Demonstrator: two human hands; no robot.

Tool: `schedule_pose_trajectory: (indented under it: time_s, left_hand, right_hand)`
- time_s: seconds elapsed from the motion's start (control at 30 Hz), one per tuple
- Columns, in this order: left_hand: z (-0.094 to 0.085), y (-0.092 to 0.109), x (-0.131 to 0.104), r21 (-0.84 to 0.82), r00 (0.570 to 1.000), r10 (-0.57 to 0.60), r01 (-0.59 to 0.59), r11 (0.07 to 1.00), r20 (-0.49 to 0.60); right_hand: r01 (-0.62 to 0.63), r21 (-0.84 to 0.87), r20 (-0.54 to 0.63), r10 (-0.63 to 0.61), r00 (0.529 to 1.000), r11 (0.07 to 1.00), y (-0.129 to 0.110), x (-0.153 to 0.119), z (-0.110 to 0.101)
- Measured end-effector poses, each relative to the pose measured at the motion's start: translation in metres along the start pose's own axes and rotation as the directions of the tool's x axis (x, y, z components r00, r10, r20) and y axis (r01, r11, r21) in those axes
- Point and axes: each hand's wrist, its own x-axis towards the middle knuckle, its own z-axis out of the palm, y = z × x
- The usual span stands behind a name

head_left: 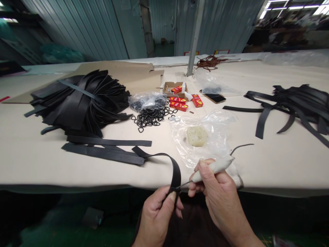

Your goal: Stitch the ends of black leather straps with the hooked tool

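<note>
My left hand (160, 211) is closed on a black strap (176, 169), pinching it between thumb and fingers at the table's front edge. From there the strap curves up and back onto the table. In my right hand (216, 187) is an awl (218, 168) with a pale, wrapped handle. Its thin metal shaft points left and meets the strap just above my left thumb; whether the tip has gone through cannot be seen. A thin dark cord or wire (241, 145) sticks out near the handle's rear end. Ahead lies a yellowish wax-like block (197, 136) on a clear plastic bag (177, 137).
A big bundle of black straps (84, 99) fills the left, with loose straps (108, 154) in front. Black metal rings (149, 118), red boxes (178, 105), a phone (215, 98) and a metal post (195, 41) stand further back. More straps (303, 106) lie right.
</note>
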Motion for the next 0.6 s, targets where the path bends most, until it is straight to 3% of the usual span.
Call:
schedule_pose_trajectory:
  time_s: [0.17, 0.33, 0.43, 0.53, 0.6]
  left_hand:
    - [0.006, -0.002, 0.000, -0.229, 0.996, -0.085, 0.074, 0.971, -0.040]
    - [0.007, -0.006, 0.002, -0.335, 0.985, -0.132, 0.088, 0.938, -0.113]
    - [0.008, -0.004, 0.003, -0.400, 0.981, -0.164, 0.111, 0.910, -0.103]
    - [0.010, 0.000, 0.003, -0.503, 0.975, -0.211, 0.147, 0.852, -0.071]
    - [0.012, 0.002, 0.003, -0.553, 0.971, -0.232, 0.163, 0.817, -0.055]
  right_hand:
    - [-0.035, 0.105, 0.008, 0.034, 0.999, 0.994, 0.005, -0.004, -0.005]
    - [0.164, 0.082, -0.150, -0.151, 0.977, 0.983, -0.010, 0.000, -0.011]
    - [0.234, 0.029, -0.188, -0.225, 0.956, 0.972, -0.020, 0.001, -0.019]
    - [0.207, -0.063, -0.107, -0.213, 0.971, 0.976, -0.021, -0.001, -0.027]
    - [0.126, -0.128, 0.011, -0.126, 0.992, 0.984, -0.018, -0.003, -0.029]
